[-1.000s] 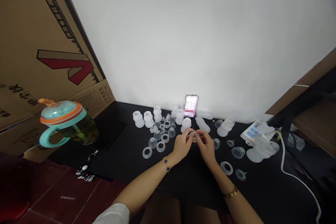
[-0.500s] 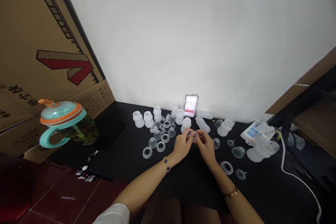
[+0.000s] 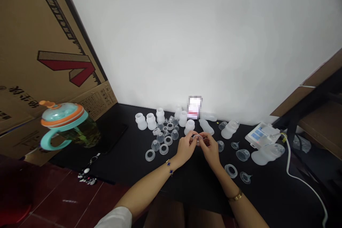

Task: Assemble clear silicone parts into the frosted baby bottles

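1. While a clear round part (image 3: 198, 143) is pinched between the left hand (image 3: 186, 148) and the right hand (image 3: 211, 149), neither is set nearer.
2. It is held closer to the back edge of the desk (image 3: 196, 178) than the front; its axis cannot be told.

1. Tabletop (image 3: 125, 167): black.
2. Left of middle: white bottles (image 3: 151, 122), open, upright; clear domes (image 3: 155, 145), pale rings (image 3: 150, 155) close by.
3. Right: capped bottles (image 3: 263, 155), white box (image 3: 258, 136), cable (image 3: 299, 180), larger ring (image 3: 234, 175).
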The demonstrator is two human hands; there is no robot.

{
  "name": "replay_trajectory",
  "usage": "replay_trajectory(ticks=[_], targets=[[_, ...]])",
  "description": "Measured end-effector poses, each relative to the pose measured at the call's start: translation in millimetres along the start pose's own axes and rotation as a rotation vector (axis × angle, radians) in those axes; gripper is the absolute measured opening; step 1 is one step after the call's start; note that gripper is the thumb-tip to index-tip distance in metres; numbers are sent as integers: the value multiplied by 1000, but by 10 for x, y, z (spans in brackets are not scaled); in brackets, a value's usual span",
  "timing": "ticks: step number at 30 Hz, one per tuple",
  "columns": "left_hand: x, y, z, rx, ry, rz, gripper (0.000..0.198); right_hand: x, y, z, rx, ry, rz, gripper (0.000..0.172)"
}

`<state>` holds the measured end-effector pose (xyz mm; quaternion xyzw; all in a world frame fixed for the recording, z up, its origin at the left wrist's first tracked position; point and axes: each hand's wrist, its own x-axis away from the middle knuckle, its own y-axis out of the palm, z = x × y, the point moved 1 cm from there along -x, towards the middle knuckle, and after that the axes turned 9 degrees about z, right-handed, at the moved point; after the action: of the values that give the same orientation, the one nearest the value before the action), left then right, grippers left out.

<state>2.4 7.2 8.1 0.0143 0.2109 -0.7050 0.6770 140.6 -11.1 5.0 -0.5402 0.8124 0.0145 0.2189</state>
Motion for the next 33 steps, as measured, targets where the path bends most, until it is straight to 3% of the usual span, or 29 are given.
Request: replay_trajectory(ticks=[19,33], targets=[[35,8,-22,-62,0,40,27,10,20,56,13,-33,-27,31],[19,32,-44,-90,-34,-7,25,0,19,88,-23,15,-50,29]])
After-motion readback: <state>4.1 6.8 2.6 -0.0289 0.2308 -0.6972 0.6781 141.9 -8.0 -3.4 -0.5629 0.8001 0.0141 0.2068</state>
